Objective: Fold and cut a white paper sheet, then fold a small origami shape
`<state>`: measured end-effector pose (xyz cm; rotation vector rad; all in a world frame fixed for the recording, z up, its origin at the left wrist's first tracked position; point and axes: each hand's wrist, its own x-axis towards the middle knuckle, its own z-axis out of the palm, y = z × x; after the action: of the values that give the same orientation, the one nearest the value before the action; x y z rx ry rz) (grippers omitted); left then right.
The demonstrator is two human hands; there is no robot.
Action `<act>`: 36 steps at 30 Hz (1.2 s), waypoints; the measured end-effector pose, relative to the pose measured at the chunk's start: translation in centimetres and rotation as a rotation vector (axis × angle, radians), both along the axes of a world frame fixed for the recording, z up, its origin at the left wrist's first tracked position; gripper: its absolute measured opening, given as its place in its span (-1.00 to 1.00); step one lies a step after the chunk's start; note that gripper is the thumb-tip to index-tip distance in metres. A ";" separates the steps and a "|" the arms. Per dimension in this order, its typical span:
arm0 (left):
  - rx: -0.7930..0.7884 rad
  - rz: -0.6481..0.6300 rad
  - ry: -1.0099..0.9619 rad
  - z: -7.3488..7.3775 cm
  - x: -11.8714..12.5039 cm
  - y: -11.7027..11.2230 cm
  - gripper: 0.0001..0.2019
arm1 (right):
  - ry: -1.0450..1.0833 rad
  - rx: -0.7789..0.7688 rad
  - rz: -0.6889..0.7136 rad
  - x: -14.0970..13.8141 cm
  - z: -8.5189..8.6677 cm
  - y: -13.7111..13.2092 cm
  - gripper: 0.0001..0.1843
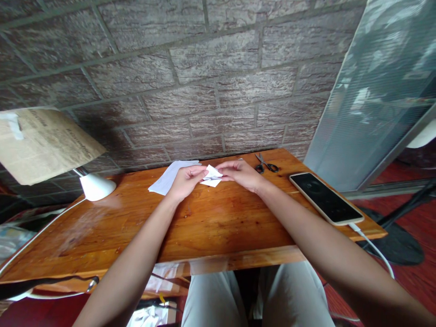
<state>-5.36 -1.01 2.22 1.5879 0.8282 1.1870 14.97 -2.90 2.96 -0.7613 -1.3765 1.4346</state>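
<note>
A small piece of folded white paper (211, 175) is held between my two hands over the far middle of the wooden table. My left hand (186, 180) pinches its left side between thumb and fingers; a ring shows on one finger. On the right side, my right hand (240, 174) grips the paper the same way. Fingers cover parts of the folds, so the full shape cannot be made out. Just behind my left hand lies a stack of white paper sheets (166, 177). Dark-handled scissors (266, 165) rest beyond my right hand, their blades apart.
A phone (326, 198) with a white cable lies on the table's (221, 222) right side. At the left stands a lamp (96, 186) with a paper-covered shade (51, 143). A brick wall (204, 91) borders the back, and a glass panel (368, 100) stands right.
</note>
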 end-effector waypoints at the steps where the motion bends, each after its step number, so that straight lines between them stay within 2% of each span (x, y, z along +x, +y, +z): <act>1: 0.004 -0.005 0.003 0.0 0.0 0.0 -0.63 | 0.000 0.005 -0.002 0.0 0.0 0.0 -0.72; 10: 0.059 0.038 0.073 -0.4 0.2 -0.1 -0.62 | -0.135 0.198 0.020 0.2 -0.3 0.5 -0.65; 20: 0.086 0.026 0.102 -0.4 0.9 -0.8 -0.62 | -0.220 0.277 -0.051 0.0 -0.9 0.6 -0.65; 26: 0.038 -0.033 0.110 -0.2 0.7 -0.8 -0.64 | -0.198 0.275 -0.069 0.1 -0.8 0.7 -0.64; 31: -0.015 -0.056 0.093 -0.1 0.6 -0.8 -0.65 | -0.209 0.240 -0.013 0.2 -0.3 0.4 -0.62; 36: -0.061 -0.065 0.041 -0.3 0.4 -0.4 -0.65 | -0.212 0.201 -0.017 0.2 -0.1 0.1 -0.61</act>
<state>-4.99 -1.38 1.88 1.5821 0.8256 1.0762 15.18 -2.80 2.90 -0.8084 -1.6443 1.2061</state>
